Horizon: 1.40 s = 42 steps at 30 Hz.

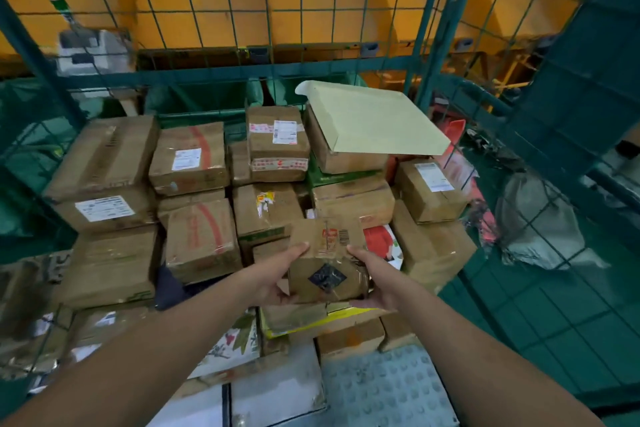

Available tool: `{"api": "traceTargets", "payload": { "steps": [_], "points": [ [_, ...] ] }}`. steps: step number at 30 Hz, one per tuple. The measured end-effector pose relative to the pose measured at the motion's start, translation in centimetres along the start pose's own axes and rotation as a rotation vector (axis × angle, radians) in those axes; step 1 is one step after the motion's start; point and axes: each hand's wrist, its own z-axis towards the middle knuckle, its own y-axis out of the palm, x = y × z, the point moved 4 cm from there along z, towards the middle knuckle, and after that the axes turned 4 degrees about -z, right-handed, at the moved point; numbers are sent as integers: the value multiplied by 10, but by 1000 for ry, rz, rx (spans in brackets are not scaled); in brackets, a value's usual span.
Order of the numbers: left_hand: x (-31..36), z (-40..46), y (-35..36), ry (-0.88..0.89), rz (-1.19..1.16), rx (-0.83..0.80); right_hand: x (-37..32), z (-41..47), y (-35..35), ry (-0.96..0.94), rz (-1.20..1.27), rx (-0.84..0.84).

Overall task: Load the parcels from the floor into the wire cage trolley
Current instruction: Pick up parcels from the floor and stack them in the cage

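A small brown taped parcel (327, 260) with a dark diamond mark and a barcode is held between both my hands over the stacked load. My left hand (278, 276) grips its left side, thumb on the top edge. My right hand (375, 279) grips its right side and underside. The green wire cage trolley (440, 10) surrounds the stack on the back and sides. Inside it lie several brown cardboard parcels (188, 158), some with white labels, and a pale yellow flat envelope (374, 121) rests on the boxes at the back right.
White and printed packages (277, 388) and a bubble-wrap mailer (384, 388) lie at the front of the load. Grey plastic bags (540, 222) sit on the green floor outside the right mesh wall. Orange chutes (242, 3) rise behind the cage.
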Motion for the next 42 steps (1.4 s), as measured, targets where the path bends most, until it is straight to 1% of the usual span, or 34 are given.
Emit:
{"api": "traceTargets", "payload": {
  "steps": [4,9,11,14,16,18,21,25,31,35,39,42],
  "points": [
    [9,31,30,-64,-15,58,-10,41,-38,59,-20,-51],
    [6,69,73,-41,-62,71,-12,85,-87,89,-63,-58],
    [3,81,91,-30,-78,52,-10,102,-106,74,-56,-34],
    [9,98,113,3,-54,9,-9,121,-130,54,-58,50],
    [17,109,127,-1,-46,11,-6,135,-147,50,-22,95],
    [23,118,134,1,-60,21,-8,141,-154,7,28,120],
    [23,133,143,20,-30,34,-16,143,-162,-87,0,175],
    [20,148,148,32,-16,72,-16,152,-169,-127,-62,217],
    [17,160,150,132,-42,109,-14,163,-174,-183,-106,221],
    [13,158,152,152,-76,121,-7,167,-177,-184,-118,208],
    [13,149,147,114,-96,173,-5,164,-180,-176,-75,197],
    [25,135,137,70,-20,159,-11,157,-180,-118,-144,137]
  ]
}}
